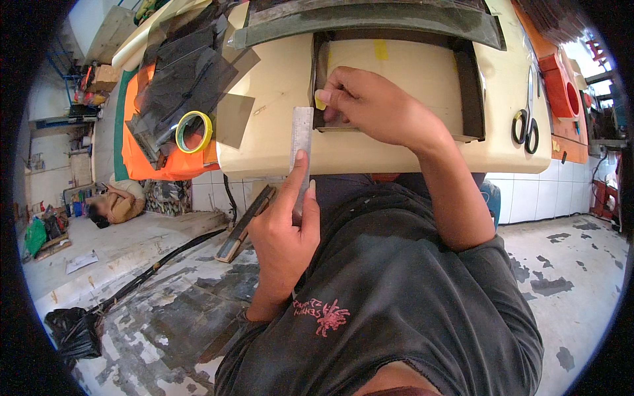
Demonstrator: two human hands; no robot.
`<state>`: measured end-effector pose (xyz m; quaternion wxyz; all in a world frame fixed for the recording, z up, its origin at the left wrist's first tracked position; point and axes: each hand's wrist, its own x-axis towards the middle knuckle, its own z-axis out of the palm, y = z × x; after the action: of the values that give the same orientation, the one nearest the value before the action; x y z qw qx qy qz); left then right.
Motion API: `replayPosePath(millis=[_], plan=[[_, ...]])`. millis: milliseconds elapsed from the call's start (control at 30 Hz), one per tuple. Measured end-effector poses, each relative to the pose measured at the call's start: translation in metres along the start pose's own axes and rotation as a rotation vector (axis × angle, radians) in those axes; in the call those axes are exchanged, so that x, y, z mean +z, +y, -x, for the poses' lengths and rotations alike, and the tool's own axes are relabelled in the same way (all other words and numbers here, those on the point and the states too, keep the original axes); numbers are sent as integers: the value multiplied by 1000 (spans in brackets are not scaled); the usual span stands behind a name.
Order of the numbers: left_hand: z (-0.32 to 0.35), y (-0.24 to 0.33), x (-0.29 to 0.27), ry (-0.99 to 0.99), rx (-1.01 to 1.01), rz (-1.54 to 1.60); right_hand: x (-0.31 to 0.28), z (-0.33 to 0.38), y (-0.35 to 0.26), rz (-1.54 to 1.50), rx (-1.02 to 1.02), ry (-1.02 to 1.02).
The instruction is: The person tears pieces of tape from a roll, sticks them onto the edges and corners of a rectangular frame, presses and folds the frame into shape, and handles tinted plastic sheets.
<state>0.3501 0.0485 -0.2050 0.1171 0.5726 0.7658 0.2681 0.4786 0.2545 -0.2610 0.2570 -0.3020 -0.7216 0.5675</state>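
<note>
My left hand (284,228) is closed on a steel ruler (302,129), with the index finger stretched along its face. The ruler points away from me, its far end over the cream table cover. Just right of it, my right hand (373,105) bends over the near left corner of a dark rectangular frame (470,92). Its thumb and index finger pinch a small piece of yellow tape (320,102) by the frame's left side. Another yellow tape strip (380,49) sits at the frame's far side. The other right fingers are curled and partly hidden.
Dark sheets (181,86) pile up at the left on orange material, with a yellow tape roll (193,132) on them. Black-handled scissors (526,129) and a red holder (560,86) are at the right. A long dark strip (370,30) crosses the back. A person (125,201) lies on the floor.
</note>
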Motion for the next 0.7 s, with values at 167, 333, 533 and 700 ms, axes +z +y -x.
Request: replayPosePath(millis=[167, 333, 533, 700], plan=[[1, -4, 3, 14, 19, 6, -1, -2, -6, 54, 41, -23], [1, 0, 2, 10, 19, -6, -2, -5, -11, 124, 63, -76], [1, 3, 1, -9, -19, 15, -3, -6, -10, 163, 86, -68], [1, 4, 3, 1, -15, 22, -1, -2, -9, 123, 16, 8]])
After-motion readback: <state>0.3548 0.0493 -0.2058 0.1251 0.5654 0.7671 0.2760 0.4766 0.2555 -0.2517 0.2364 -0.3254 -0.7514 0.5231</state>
